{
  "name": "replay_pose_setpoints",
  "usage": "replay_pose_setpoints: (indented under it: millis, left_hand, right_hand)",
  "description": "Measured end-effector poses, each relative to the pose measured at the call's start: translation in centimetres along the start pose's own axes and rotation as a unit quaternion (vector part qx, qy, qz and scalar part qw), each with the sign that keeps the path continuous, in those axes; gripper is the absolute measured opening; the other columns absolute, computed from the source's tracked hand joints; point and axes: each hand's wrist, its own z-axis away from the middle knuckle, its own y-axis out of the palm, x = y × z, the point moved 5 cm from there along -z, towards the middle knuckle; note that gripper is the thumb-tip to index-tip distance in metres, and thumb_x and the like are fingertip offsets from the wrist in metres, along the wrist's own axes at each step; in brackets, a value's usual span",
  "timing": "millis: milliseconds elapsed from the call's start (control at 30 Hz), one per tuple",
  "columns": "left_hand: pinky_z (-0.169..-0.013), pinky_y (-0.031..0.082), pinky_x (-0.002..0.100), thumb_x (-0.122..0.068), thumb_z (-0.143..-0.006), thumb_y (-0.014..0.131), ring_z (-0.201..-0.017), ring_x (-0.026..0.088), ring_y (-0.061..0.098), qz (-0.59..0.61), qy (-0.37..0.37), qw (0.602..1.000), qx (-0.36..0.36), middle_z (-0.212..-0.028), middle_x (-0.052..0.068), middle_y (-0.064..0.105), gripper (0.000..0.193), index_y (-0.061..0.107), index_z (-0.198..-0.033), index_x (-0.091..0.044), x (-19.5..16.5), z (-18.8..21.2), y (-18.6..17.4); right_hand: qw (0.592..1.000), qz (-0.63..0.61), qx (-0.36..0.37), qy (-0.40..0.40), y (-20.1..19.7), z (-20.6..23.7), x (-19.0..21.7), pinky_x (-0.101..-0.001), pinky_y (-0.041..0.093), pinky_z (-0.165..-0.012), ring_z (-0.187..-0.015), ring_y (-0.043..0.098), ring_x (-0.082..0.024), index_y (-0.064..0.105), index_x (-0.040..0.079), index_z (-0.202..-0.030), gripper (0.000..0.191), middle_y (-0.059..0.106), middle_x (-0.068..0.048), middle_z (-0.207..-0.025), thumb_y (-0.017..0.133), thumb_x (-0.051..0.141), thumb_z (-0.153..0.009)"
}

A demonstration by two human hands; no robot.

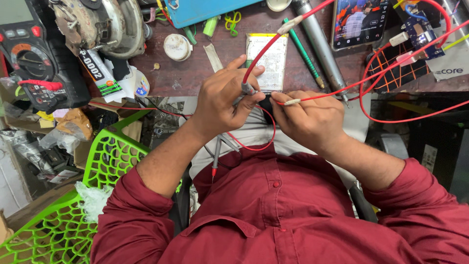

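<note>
My left hand is closed around a red wire near its metal tip, just in front of my chest. My right hand pinches another thin red wire by its pale sleeve end, with a small dark part half hidden between the two hands. Both hands touch at the fingertips. A flat silver battery pack with a yellow edge lies on the bench right behind them. A red loop of wire hangs under my left hand.
A black multimeter sits far left beside a worn metal motor part. A phone with a lit screen, a blue circuit board, a metal rod and a green pen lie behind. A green lattice chair stands at left.
</note>
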Motion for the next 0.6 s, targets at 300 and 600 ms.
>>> replay_pose_setpoints:
  millis: [300, 600]
  left_hand:
    - [-0.113, 0.052, 0.060, -0.012, -0.102, 0.072, -0.113, 0.033, 0.075, 0.001, 0.003, 1.000, 0.000, -0.094, 0.008, 0.072, 0.022, 0.053, -0.110, -0.005, -0.1, 0.0, 0.0]
    - [-0.113, 0.052, 0.059, -0.012, -0.102, 0.072, -0.113, 0.033, 0.074, 0.000, -0.003, 1.000, -0.003, -0.093, 0.008, 0.071, 0.021, 0.054, -0.110, -0.005, -0.1, -0.1, -0.1]
  right_hand:
    - [0.998, 0.046, 0.034, 0.018, 0.6, -0.5, 0.8, -0.0341, 0.045, -0.058, -0.064, 0.061, -0.018, 0.066, 0.015, -0.086, 0.016, 0.060, 0.000, -0.074, 0.076, 0.017, -0.097]
    - [0.999, 0.015, 0.029, 0.036, 1.0, -0.4, 0.7, -0.0346, 0.048, -0.060, -0.066, 0.061, -0.019, 0.065, 0.014, -0.087, 0.015, 0.061, -0.001, -0.077, 0.076, 0.018, -0.096]
